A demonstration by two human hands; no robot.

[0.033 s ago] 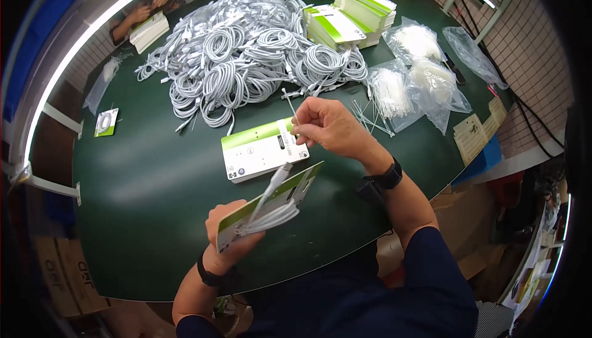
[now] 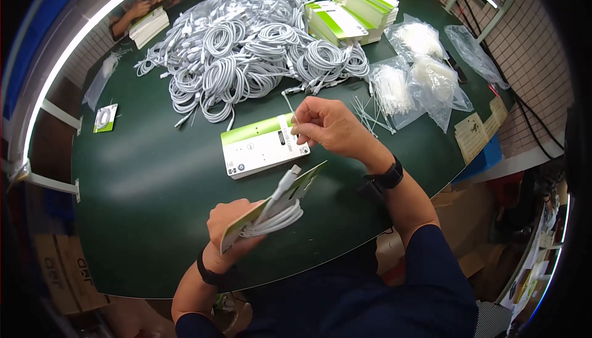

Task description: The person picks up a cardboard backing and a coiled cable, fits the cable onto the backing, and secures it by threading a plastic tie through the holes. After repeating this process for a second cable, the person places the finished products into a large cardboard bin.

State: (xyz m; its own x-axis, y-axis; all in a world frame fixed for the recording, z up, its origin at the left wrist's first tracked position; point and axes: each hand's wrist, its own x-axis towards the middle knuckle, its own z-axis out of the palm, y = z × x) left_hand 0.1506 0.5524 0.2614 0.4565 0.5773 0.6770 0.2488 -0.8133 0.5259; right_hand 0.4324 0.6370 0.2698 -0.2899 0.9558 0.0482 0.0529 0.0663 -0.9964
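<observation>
My left hand (image 2: 233,224) is closed on a green-and-white packaging card (image 2: 303,185), held tilted above the near part of the table. A coiled white cable (image 2: 280,221) lies against the card's face, its plug end pointing up and away from me. Between the thumb and fingers of my right hand (image 2: 336,127) is a thin white cable tie (image 2: 288,100), its head end sticking up. Just beyond the held card, a small stack of packaging cards (image 2: 256,150) lies on the dark green table (image 2: 142,214), next to my right fingertips.
A large heap of coiled white cables (image 2: 234,48) fills the far middle. Card stacks (image 2: 364,11) stand to its right, near plastic bags of cable ties (image 2: 391,91) and loose ties (image 2: 373,116). One carded cable (image 2: 105,118) lies far left. Another person's hands (image 2: 142,8) show beyond.
My left hand and the card with its cable have shifted very slightly to the right. My right hand keeps its place with the cable tie.
</observation>
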